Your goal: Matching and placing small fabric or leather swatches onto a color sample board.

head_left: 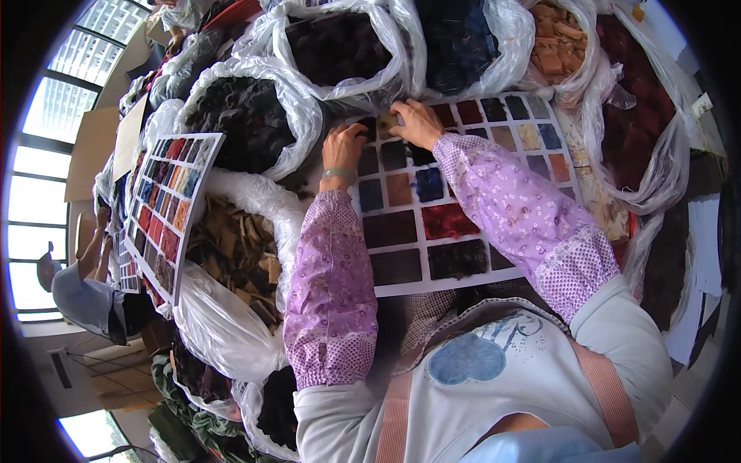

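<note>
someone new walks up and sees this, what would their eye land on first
Probably the purple floral sleeves, reaching up the middle to both hands, left hand and right hand, at the far edge of a white board set with coloured swatches. Next might be the orange pieces in an open plastic bag at upper right, then the second swatch board, tilted up at the left.

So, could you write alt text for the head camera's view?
A person's left hand and right hand are at the far edge of a white board of coloured swatches, purple flowered sleeves covering the forearms. Plastic bags of dark, orange and brown pieces crowd around; another person is at left.
</note>
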`<state>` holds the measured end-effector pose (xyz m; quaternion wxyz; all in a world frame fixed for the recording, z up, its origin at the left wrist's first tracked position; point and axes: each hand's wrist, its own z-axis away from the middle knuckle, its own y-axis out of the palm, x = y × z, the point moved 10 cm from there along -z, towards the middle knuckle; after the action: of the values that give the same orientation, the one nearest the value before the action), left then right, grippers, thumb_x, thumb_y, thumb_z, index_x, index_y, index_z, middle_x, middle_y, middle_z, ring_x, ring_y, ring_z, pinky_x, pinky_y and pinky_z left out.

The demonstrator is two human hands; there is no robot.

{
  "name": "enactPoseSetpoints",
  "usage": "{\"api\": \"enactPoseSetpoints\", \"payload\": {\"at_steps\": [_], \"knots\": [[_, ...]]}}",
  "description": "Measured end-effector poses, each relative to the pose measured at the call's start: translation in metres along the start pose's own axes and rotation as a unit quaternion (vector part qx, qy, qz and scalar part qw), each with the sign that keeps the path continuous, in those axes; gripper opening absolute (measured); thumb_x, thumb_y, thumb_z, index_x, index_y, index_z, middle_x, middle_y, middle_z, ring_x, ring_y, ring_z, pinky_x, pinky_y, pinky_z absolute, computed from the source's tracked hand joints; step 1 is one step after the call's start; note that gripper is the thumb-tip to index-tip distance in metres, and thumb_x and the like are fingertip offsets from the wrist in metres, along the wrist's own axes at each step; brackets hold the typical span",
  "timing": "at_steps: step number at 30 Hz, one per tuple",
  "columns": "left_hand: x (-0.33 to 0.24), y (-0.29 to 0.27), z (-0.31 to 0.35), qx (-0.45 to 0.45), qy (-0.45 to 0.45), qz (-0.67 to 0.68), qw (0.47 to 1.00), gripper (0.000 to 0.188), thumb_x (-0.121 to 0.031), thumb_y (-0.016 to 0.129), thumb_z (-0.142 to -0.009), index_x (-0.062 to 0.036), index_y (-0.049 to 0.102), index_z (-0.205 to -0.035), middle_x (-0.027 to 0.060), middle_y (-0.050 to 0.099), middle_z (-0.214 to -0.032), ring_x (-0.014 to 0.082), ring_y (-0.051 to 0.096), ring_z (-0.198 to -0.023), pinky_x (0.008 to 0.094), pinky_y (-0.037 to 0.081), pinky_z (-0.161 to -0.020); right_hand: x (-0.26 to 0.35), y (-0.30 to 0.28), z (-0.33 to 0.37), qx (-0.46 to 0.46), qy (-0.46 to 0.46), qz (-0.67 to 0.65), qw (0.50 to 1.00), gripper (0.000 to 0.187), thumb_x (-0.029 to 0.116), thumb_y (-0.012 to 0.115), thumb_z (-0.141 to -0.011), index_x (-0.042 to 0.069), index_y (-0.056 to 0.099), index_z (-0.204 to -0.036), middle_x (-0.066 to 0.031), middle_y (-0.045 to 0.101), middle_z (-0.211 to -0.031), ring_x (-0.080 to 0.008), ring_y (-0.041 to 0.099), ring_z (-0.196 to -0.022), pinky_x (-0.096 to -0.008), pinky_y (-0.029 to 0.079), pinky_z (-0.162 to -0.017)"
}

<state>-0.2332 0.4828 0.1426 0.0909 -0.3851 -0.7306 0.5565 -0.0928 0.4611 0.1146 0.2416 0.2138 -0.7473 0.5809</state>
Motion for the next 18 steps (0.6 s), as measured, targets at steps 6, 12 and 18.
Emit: {"api": "enactPoseSetpoints", "payload": {"at_steps": [6,12,18], "knots": [[-0.019,-0.009,-0.001,-0.015,0.036,-0.005,0.999,0.023,-0.020,0.065,-0.068,-0.0147,0.064,-0.091,0.0066,0.062,-0.088,0.0281,0.056,-0.087,0.0365,0.045,-0.074,0.002,-0.003,-0.010,0.028,-0.029,0.011,0.999,0.047,0.022,0.071,-0.064,0.010,0.052,-0.106,-0.0144,0.056,-0.100,-0.0296,0.056,-0.092,-0.0384,0.048,-0.076],[-0.016,0.004,-0.003,-0.035,0.092,-0.010,0.995,0.022,-0.022,0.064,-0.070,-0.0170,0.065,-0.092,0.0018,0.063,-0.092,0.0254,0.057,-0.082,0.0336,0.047,-0.074,0.009,0.010,-0.010,0.207,0.034,-0.082,0.974,0.052,0.022,0.070,-0.063,0.009,0.047,-0.108,-0.0127,0.058,-0.080,-0.0200,0.061,-0.066,-0.0280,0.051,-0.048],[-0.014,0.017,-0.011,0.057,-0.027,-0.058,0.996,0.025,-0.030,0.061,-0.074,-0.0234,0.064,-0.099,0.0084,0.063,-0.091,0.0271,0.058,-0.079,0.0363,0.048,-0.071,-0.008,0.000,-0.010,-0.046,-0.096,0.033,0.994,0.042,0.020,0.069,-0.064,0.008,0.051,-0.100,-0.0132,0.061,-0.089,-0.0241,0.062,-0.066,-0.0303,0.051,-0.052]]}}
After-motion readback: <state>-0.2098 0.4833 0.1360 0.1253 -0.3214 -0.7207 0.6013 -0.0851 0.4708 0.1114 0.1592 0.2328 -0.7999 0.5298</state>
